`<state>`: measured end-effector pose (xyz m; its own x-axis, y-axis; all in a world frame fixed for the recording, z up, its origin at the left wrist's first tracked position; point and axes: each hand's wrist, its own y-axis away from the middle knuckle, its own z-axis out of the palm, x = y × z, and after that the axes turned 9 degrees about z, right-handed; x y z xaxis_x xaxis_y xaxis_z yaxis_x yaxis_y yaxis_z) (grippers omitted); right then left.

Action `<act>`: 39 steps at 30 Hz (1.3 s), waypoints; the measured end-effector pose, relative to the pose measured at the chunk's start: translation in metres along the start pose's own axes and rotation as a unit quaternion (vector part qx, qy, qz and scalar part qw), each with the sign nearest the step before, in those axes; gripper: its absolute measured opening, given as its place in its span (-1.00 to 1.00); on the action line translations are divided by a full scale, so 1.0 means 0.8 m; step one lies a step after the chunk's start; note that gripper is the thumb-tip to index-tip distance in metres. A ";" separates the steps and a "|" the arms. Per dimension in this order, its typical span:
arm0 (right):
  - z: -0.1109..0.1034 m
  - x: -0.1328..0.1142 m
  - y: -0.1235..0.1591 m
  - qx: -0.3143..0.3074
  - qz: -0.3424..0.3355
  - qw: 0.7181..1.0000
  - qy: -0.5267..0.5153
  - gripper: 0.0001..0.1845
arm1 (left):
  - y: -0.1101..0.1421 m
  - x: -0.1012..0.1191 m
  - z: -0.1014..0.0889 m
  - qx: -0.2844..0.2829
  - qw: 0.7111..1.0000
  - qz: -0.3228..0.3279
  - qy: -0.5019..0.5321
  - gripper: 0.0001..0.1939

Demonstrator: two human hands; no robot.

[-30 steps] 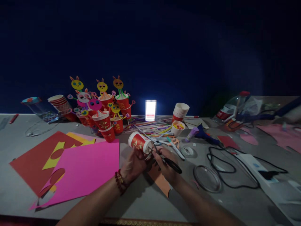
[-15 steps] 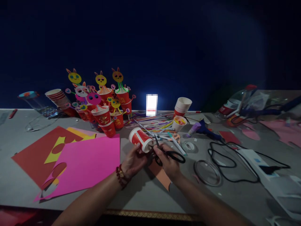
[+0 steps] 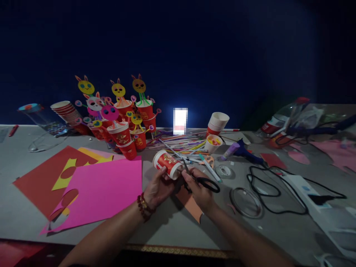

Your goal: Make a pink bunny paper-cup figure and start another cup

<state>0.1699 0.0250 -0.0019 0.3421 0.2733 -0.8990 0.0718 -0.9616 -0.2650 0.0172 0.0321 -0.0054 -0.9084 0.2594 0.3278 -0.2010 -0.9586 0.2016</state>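
Observation:
A red and white paper cup (image 3: 167, 164) lies tilted on its side in my left hand (image 3: 159, 189), whose fingers are wrapped under it. My right hand (image 3: 198, 187) is closed on a pair of black-handled scissors (image 3: 208, 184). One scissor blade points up beside the cup's right end; the other blade is largely hidden by the cup and fingers. I cannot tell whether a blade has gone through the cup. Below both hands lies a strip of orange paper (image 3: 190, 205) on the table.
Cups with paper bunny figures (image 3: 119, 133) stand at the back left. Coloured sheets, including a pink sheet (image 3: 111, 185), lie at left. Pens (image 3: 183, 142), a cup stack (image 3: 218, 122) and a glue stick (image 3: 230, 151) are behind. Black cable (image 3: 274, 211) loops at right.
The cup has been turned in my left hand, so its gold pattern now faces up. The scissors stay near its right end. The camera view has shifted slightly.

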 end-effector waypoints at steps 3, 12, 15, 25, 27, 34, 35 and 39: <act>0.000 0.004 -0.001 0.024 -0.047 0.998 0.024 -0.78 | 0.002 0.002 0.005 -0.045 0.999 -0.001 0.016 -0.59; -0.001 0.001 -0.002 0.008 -0.068 0.997 0.027 -0.80 | -0.006 -0.001 -0.005 0.047 0.999 0.005 -0.019 -0.86; 0.000 -0.004 0.000 0.010 0.000 1.000 0.001 -0.78 | -0.002 -0.002 -0.001 0.001 1.000 0.002 0.000 -0.77; 0.000 0.006 -0.005 -0.040 -0.155 0.985 0.061 -0.84 | -0.004 -0.002 -0.007 0.036 0.998 -0.030 -0.040 -0.75; 0.002 0.004 -0.004 -0.018 -0.150 0.987 0.051 -0.83 | -0.005 -0.003 -0.009 0.046 0.998 -0.034 -0.029 -0.78; 0.008 -0.002 0.004 0.021 -0.060 0.998 -0.007 -0.78 | 0.000 -0.010 -0.009 0.052 0.998 -0.019 0.008 -0.83; 0.009 -0.002 0.005 0.022 -0.039 0.999 -0.021 -0.79 | 0.001 -0.010 -0.008 0.048 0.999 -0.020 0.013 -0.83; 0.014 -0.001 0.010 0.008 0.045 0.992 -0.114 -0.82 | 0.003 -0.011 -0.004 0.032 0.999 -0.027 0.029 -0.84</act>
<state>0.1595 0.0175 -0.0077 0.1244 0.1864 -0.9746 0.0342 -0.9824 -0.1835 0.0234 0.0273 -0.0108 -0.9169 0.3012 0.2618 -0.2278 -0.9337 0.2764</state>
